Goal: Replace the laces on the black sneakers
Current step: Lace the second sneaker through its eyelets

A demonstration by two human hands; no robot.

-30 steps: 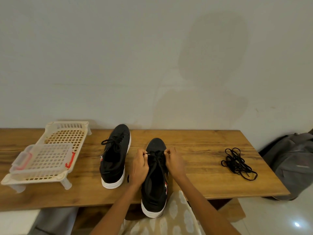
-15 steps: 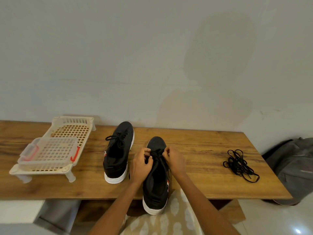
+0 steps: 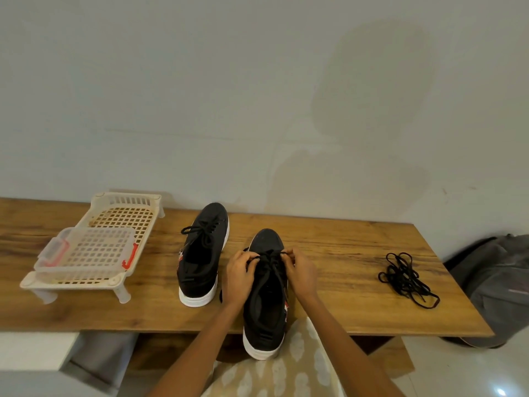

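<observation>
Head view shows the near sneaker (image 3: 264,305) lying long from 6 o'clock, heel off the table (image 3: 343,296) edge, to 12 o'clock, toe away. Both hands sit at its laces: left hand (image 3: 239,277) pinches one lace end, right hand (image 3: 300,275) pinches the other, equally near. Spare laces (image 3: 406,277) lie at 3 o'clock, well apart.

Near black sneaker (image 3: 264,296) on table (image 3: 343,305), heel overhanging front edge. Left hand (image 3: 239,275) and right hand (image 3: 300,272) pinch its tied lace (image 3: 270,257). Second sneaker (image 3: 203,253) just left, laced. Loose black laces (image 3: 406,277) well right. Cream plastic rack (image 3: 94,247) far left.
</observation>
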